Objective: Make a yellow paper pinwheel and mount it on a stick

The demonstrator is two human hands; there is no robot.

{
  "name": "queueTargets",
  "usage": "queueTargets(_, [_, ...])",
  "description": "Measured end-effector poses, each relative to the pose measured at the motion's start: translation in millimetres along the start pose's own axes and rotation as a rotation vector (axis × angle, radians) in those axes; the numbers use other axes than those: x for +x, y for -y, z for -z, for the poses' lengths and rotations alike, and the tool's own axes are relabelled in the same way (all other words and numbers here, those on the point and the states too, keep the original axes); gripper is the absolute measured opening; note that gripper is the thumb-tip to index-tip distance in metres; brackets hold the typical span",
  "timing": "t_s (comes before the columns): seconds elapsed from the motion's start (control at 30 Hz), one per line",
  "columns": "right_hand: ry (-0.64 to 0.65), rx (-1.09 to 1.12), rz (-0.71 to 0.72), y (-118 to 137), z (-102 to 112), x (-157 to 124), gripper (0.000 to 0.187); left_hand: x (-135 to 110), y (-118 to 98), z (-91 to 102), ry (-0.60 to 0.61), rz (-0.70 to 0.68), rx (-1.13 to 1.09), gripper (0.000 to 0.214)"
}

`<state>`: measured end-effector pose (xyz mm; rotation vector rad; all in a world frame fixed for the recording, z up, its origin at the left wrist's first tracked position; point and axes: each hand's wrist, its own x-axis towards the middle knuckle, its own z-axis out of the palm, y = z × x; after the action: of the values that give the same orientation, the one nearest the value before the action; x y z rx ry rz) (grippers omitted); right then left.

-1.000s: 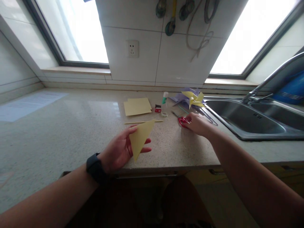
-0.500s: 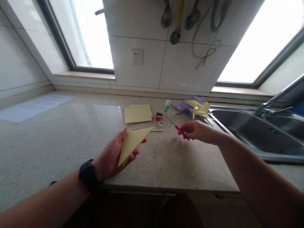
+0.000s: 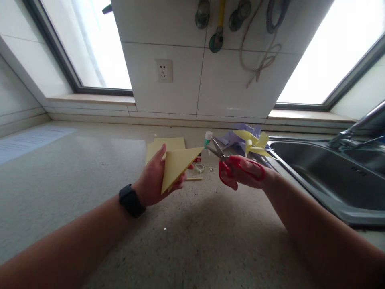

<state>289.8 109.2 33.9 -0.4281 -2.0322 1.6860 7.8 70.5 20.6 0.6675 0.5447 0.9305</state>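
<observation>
One folded yellow paper triangle [image 3: 181, 166] gripped between thumb and fingers of left hand [image 3: 156, 176], above speckled countertop [image 3: 210, 224]; red-handled scissors [image 3: 224, 159] in curled fingers of right hand [image 3: 246, 171], blades newly parted, nearer the triangle's corner than half a second ago.

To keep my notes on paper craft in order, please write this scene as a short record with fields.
Left hand: holds folded yellow paper
Right hand: holds red-handled scissors, blades open
Blade position: near the paper's pointed tip; contact unclear
Watch: dark, on left wrist
Behind left hand: yellow sheets
Beside sink: yellow pinwheel, purple paper
</observation>
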Motion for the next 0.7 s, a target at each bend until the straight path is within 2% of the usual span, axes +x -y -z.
queueTargets(0.1, [0.068, 0.061, 0.013, -11, -3, -8, 0.052, 8, 2, 8.7, 0.020, 0.024, 0.001, 0.077])
queueTargets(0.27, [0.126, 0.141, 0.010, -15, -9, -24, 0.050, 14, 1, 18.4, 0.032, -0.016, 0.004, 0.077])
queueTargets(0.5, [0.177, 0.223, 0.022, -16, -24, -16, 0.050, 11, 9, 17.4, 0.143, 0.015, 0.044, 0.086])
queueTargets(0.7, [0.129, 0.306, -0.053, -20, -37, -16, 0.049, 9, 10, 17.9, 0.183, 0.041, 0.030, 0.088])
